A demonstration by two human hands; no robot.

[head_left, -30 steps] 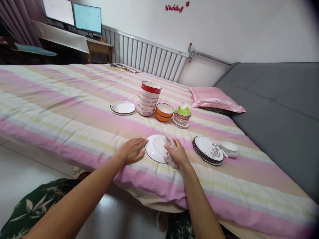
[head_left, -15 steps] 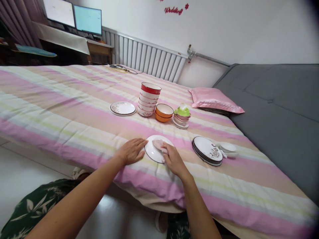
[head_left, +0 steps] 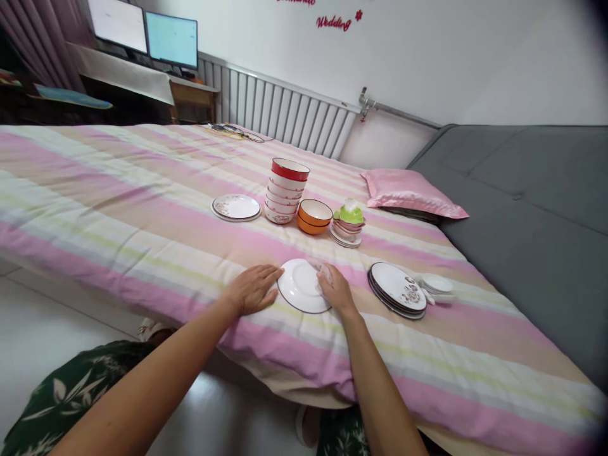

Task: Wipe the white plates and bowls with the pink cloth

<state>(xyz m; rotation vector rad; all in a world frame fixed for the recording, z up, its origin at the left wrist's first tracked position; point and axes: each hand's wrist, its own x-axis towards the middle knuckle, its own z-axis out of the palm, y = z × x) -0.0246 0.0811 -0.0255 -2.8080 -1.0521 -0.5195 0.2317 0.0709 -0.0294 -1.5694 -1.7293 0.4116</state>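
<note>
A white plate [head_left: 298,296] lies on the striped bedspread in front of me, its raised ring facing up, so it looks upside down. My left hand [head_left: 256,288] rests flat on the bed, fingers stretched out and their tips at the plate's left rim. At the plate's right side, my right hand [head_left: 338,291] is closed around a pale, thin cloth [head_left: 325,272] and presses it against the plate's surface near the rim. Part of the cloth is hidden under the fingers.
To the right are stacked dark-rimmed plates [head_left: 398,288] and small white dishes [head_left: 437,284]. Farther back stand a flat plate pair [head_left: 236,206], a tall bowl stack [head_left: 287,183], orange bowls [head_left: 313,218] and small green and pink dishes [head_left: 350,218]. A pink pillow [head_left: 413,190] lies behind.
My right hand has moved with the cloth from the plate's middle toward its upper right rim, uncovering the centre. My left hand keeps its place at the left rim.
</note>
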